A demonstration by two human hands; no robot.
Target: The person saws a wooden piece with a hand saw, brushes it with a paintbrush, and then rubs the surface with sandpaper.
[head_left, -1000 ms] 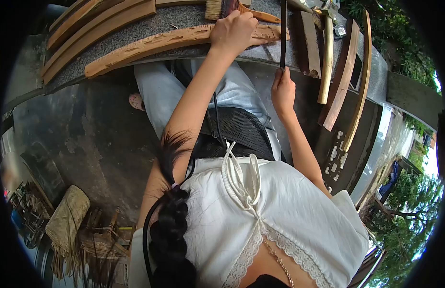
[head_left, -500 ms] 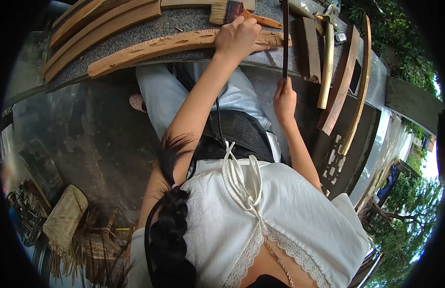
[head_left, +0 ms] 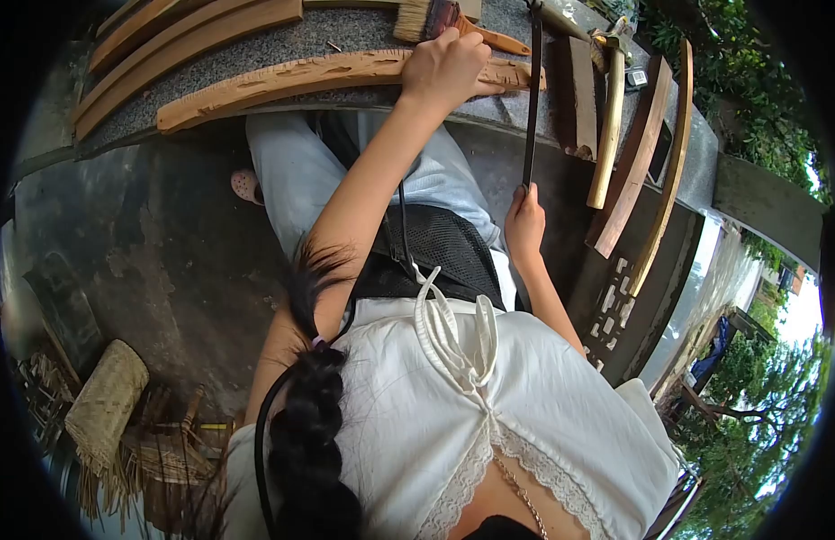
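Observation:
A long, curved piece of wood (head_left: 282, 79) with notches along it lies near the front edge of the stone table. My left hand (head_left: 446, 67) is closed around it near its right end. In my right hand (head_left: 525, 223) is the lower end of a long, thin dark tool (head_left: 532, 117), whose upper part crosses over the wood's right end. The tool's exact kind is hard to tell. Just behind my left hand lies a brush (head_left: 498, 40) with a wooden handle and pale bristles.
Curved wooden strips (head_left: 192, 45) lie at the table's (head_left: 255, 40) back left. To the right are a dark wood block (head_left: 575, 94), a hammer-like tool with a pale handle (head_left: 608, 135) and more curved strips (head_left: 633, 162). A woven roll (head_left: 107, 400) stands lower left.
My right hand has moved down toward my body, drawing the dark tool with it. My left hand keeps its hold on the wood. The whole view has shifted slightly.

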